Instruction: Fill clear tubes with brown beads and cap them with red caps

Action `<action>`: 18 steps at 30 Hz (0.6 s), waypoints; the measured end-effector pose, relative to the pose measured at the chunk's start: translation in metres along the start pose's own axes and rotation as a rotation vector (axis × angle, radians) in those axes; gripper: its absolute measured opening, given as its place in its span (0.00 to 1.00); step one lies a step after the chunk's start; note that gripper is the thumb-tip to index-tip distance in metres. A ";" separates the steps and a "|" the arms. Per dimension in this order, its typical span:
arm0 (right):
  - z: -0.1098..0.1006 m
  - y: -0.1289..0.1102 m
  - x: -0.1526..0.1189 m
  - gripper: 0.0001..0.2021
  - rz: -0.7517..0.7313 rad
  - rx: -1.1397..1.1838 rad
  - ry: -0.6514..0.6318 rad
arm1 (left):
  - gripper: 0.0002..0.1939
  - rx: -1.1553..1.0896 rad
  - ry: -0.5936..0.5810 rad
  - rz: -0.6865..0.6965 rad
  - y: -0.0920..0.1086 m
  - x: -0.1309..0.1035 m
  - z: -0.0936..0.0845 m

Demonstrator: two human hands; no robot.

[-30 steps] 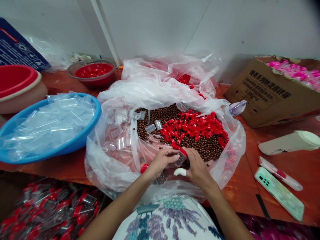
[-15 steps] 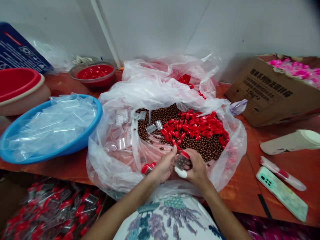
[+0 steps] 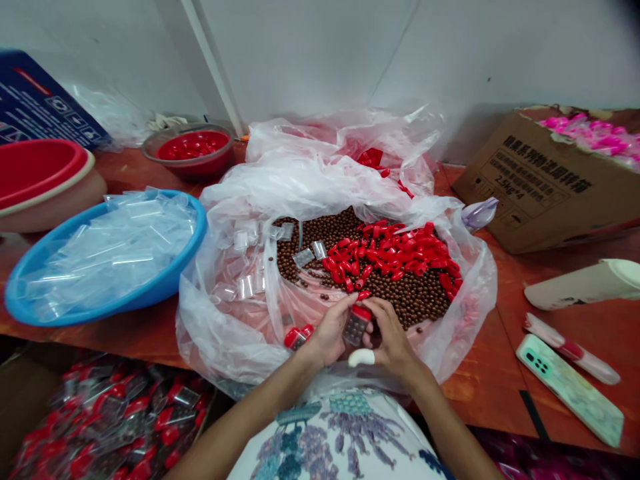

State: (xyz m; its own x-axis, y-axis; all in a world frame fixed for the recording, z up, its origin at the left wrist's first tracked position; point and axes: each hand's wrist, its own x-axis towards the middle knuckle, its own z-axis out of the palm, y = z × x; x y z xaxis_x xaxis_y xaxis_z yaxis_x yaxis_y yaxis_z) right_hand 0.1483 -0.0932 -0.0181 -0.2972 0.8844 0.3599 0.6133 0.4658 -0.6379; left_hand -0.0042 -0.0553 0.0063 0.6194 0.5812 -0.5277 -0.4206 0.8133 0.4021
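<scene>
One clear, boxy container (image 3: 356, 327) with a glossy red top (image 3: 361, 311)
Left hand (image 3: 329, 337) and right hand (image 3: 394, 339) grip it between them, closed about its sides, white-covered right thumb (image 3: 362, 358) apart, above a crinkled, translucent bag (image 3: 210, 343) of round brown beads (image 3: 415, 300) and shiny red caps (image 3: 395, 248)

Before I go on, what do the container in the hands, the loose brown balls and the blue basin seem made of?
Container: likely clear, glossy plastic, since its wall is see-through.
Loose brown balls: smooth and shiny, with small highlights; candy or plastic, the look leaves it open.
Blue basin: probably moulded plastic, judging by its even colour and soft sheen.
</scene>
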 end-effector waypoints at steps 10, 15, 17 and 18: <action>-0.012 0.052 0.002 0.15 0.097 -0.421 -0.032 | 0.22 0.104 0.038 0.153 0.005 -0.004 -0.002; -0.010 0.039 0.009 0.13 0.165 -0.287 0.023 | 0.24 0.169 0.095 0.202 0.000 -0.005 0.000; -0.009 0.026 0.011 0.10 0.244 -0.079 0.131 | 0.24 0.199 0.116 0.215 -0.001 -0.006 0.002; -0.009 0.019 0.011 0.09 0.288 0.041 0.183 | 0.23 0.212 0.124 0.224 -0.002 -0.006 0.002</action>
State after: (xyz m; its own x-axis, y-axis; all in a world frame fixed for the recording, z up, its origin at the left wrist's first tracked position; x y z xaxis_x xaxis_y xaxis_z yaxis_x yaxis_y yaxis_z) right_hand 0.1630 -0.0745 -0.0204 0.0225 0.9612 0.2749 0.6216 0.2019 -0.7568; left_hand -0.0055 -0.0600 0.0102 0.4362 0.7544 -0.4906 -0.3818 0.6488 0.6582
